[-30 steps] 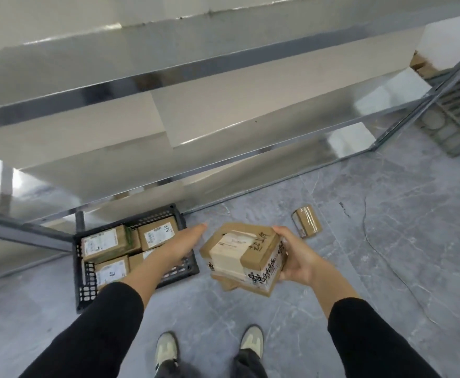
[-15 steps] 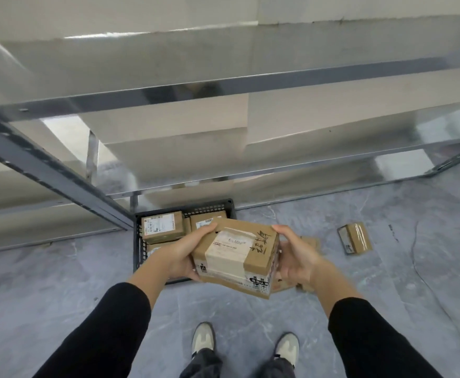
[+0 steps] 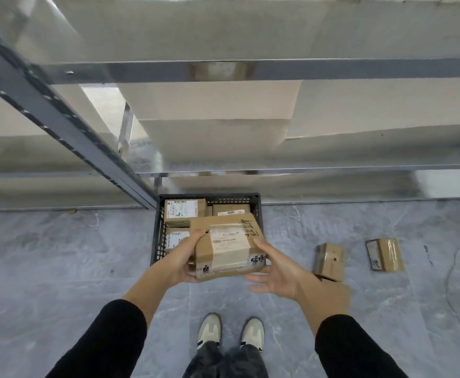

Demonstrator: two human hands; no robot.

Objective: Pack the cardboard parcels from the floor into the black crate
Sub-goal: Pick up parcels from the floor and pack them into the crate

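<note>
A taped cardboard parcel (image 3: 227, 245) with a white label and black handwriting hangs over the right half of the black crate (image 3: 156, 227). My left hand (image 3: 181, 261) grips its left side and underside. On the parcel's right, my right hand (image 3: 274, 271) has spread fingers, the thumb against the parcel's edge. Inside the crate lie labelled parcels: one at the back left (image 3: 184, 211), one at the back right (image 3: 230, 210), one at the front left (image 3: 175, 240). Two more parcels rest on the floor to the right, a nearer one (image 3: 329, 261) and a farther one (image 3: 385, 255).
Grey metal shelving (image 3: 223, 69) rises right behind the crate, with a slanted post (image 3: 60, 115) coming down to the crate's back left corner. The floor (image 3: 60, 255) is grey marble tile. My two shoes (image 3: 231, 332) stand just short of the crate.
The view swung right, so the crate now lies straight ahead. The parcel moved forward over the crate. My right hand's fingers loosened and spread at its right side.
</note>
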